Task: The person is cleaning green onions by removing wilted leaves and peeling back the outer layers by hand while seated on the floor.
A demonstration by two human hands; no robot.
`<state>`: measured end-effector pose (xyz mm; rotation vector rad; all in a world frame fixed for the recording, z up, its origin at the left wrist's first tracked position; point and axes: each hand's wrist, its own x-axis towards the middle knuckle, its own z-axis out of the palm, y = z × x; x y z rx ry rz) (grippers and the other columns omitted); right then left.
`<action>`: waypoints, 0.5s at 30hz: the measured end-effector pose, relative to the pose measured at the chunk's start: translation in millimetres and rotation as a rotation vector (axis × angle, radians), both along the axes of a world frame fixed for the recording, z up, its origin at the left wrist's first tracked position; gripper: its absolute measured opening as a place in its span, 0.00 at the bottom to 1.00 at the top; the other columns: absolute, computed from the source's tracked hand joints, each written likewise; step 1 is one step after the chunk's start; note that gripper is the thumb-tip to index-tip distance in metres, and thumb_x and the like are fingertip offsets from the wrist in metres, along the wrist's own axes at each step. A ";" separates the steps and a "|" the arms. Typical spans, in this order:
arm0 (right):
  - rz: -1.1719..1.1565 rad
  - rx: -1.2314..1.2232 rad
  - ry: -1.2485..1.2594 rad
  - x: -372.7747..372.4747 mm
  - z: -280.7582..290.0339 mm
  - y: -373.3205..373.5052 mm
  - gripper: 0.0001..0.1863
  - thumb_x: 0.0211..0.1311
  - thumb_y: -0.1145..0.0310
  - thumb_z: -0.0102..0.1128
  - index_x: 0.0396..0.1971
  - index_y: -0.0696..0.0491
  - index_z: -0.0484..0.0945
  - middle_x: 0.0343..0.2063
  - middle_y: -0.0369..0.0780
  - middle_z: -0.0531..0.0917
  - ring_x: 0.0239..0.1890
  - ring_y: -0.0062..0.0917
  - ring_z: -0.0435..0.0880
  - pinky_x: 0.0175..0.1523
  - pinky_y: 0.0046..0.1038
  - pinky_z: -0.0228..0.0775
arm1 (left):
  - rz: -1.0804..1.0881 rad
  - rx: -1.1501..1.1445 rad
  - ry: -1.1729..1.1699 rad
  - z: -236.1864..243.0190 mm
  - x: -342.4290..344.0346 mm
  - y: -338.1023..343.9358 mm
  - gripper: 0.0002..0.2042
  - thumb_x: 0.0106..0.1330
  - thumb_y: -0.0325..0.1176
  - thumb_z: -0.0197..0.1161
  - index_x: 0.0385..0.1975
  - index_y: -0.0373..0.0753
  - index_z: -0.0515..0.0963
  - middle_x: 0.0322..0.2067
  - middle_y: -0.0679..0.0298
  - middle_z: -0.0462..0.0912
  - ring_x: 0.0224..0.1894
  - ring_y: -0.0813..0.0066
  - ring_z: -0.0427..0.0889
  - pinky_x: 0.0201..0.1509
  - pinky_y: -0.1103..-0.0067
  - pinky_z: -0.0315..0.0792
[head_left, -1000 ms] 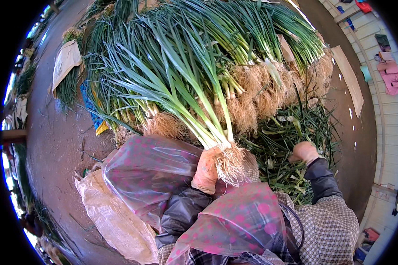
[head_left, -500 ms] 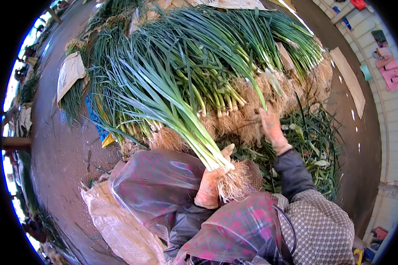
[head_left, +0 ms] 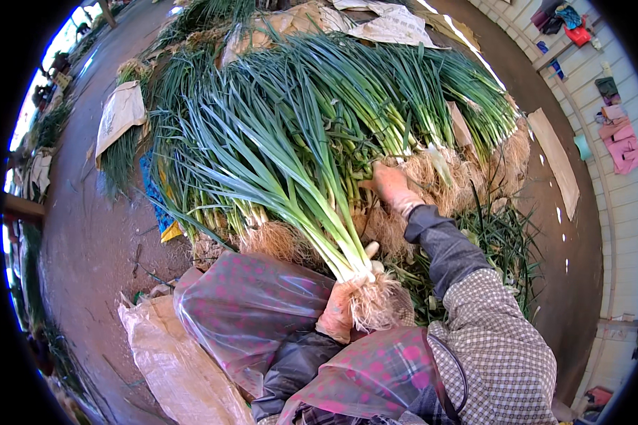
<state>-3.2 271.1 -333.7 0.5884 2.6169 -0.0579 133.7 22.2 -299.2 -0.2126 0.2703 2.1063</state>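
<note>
My left hand, low at the centre, is closed round a bunch of green onions, with white stems and pale roots at the hand and long leaves fanning up and left. My right hand reaches into the pile of green onions, its fingers curled among the stems above the hairy roots; exactly what they hold is hidden. A plastic cover with pink dots lies over my legs.
Loose trimmed leaves lie heaped at right. Crumpled plastic sacking is at lower left, paper sheeting on the onions at upper left, cardboard on the right floor. A panelled wall with hanging cloths is at far right.
My right hand has moved from the leaf heap at right up and left into the piled stems. My left hand keeps hold of its bunch.
</note>
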 end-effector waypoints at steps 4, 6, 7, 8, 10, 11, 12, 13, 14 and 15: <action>-0.085 -0.180 0.108 -6.4 88.8 -0.6 0.19 0.68 0.48 0.45 0.39 0.47 0.76 0.21 0.30 0.73 0.18 0.15 0.67 0.25 0.20 0.65 | 0.138 0.127 0.009 22.3 -2.6 -23.2 0.22 0.50 0.31 0.65 0.46 0.39 0.66 0.28 0.65 0.71 0.34 0.73 0.71 0.39 0.80 0.68; -0.025 -0.237 0.078 10.2 140.7 10.4 0.20 0.68 0.47 0.45 0.32 0.49 0.74 0.19 0.28 0.69 0.19 0.13 0.66 0.25 0.19 0.64 | 0.212 0.106 0.062 15.8 -3.8 -22.3 0.22 0.51 0.30 0.65 0.46 0.40 0.66 0.35 0.62 0.74 0.37 0.73 0.73 0.43 0.79 0.71; -0.023 -0.235 0.088 26.4 138.8 25.8 0.21 0.68 0.46 0.45 0.32 0.49 0.74 0.19 0.28 0.69 0.20 0.12 0.67 0.25 0.18 0.64 | 0.160 0.078 -0.015 28.1 -5.4 -15.2 0.21 0.53 0.29 0.64 0.47 0.41 0.66 0.39 0.60 0.74 0.40 0.73 0.75 0.47 0.77 0.71; -0.003 -0.241 0.103 35.8 131.5 32.3 0.21 0.68 0.46 0.44 0.32 0.49 0.74 0.19 0.28 0.69 0.20 0.12 0.67 0.25 0.18 0.64 | 0.124 0.042 -0.083 41.1 -11.7 -9.5 0.20 0.54 0.29 0.63 0.47 0.41 0.67 0.44 0.58 0.74 0.43 0.72 0.76 0.50 0.76 0.72; -0.059 -0.413 0.210 64.1 89.4 13.6 0.23 0.68 0.44 0.42 0.31 0.49 0.74 0.19 0.27 0.69 0.18 0.13 0.67 0.23 0.19 0.64 | 0.110 0.028 -0.029 13.7 -12.0 5.5 0.19 0.58 0.27 0.62 0.50 0.39 0.68 0.44 0.57 0.77 0.44 0.72 0.78 0.49 0.76 0.74; -0.144 -0.445 0.173 73.1 68.6 1.8 0.24 0.68 0.43 0.41 0.30 0.49 0.74 0.18 0.28 0.68 0.16 0.13 0.66 0.21 0.20 0.64 | 0.100 -0.042 0.003 3.2 -10.3 15.1 0.19 0.60 0.27 0.61 0.51 0.38 0.68 0.43 0.57 0.78 0.42 0.72 0.78 0.47 0.76 0.75; -0.155 -0.618 0.247 82.0 70.6 -23.2 0.24 0.68 0.43 0.41 0.29 0.49 0.74 0.16 0.29 0.69 0.16 0.13 0.66 0.20 0.19 0.63 | 0.087 -0.125 0.024 -7.9 -6.4 20.8 0.18 0.61 0.27 0.60 0.52 0.38 0.68 0.42 0.57 0.79 0.40 0.72 0.79 0.46 0.77 0.75; -0.170 -0.703 0.315 86.9 64.2 -44.2 0.24 0.69 0.45 0.42 0.28 0.50 0.75 0.14 0.30 0.70 0.16 0.13 0.66 0.19 0.19 0.61 | 0.126 -0.135 0.103 -18.8 -6.0 27.7 0.17 0.63 0.26 0.58 0.52 0.37 0.68 0.40 0.58 0.81 0.39 0.72 0.80 0.43 0.77 0.76; -0.098 -0.533 0.333 89.5 30.9 -41.4 0.24 0.70 0.47 0.41 0.29 0.51 0.76 0.15 0.31 0.71 0.16 0.16 0.67 0.21 0.23 0.64 | 0.094 -0.166 0.108 -7.7 -7.8 33.7 0.17 0.63 0.26 0.58 0.52 0.36 0.67 0.41 0.58 0.80 0.39 0.71 0.80 0.43 0.78 0.76; -0.031 -0.503 0.388 91.9 19.3 -42.4 0.24 0.70 0.46 0.41 0.34 0.52 0.78 0.16 0.32 0.73 0.18 0.17 0.70 0.25 0.25 0.67 | 0.100 -0.140 0.099 -9.7 -7.6 31.6 0.17 0.63 0.26 0.58 0.52 0.36 0.67 0.41 0.58 0.80 0.39 0.71 0.80 0.44 0.77 0.76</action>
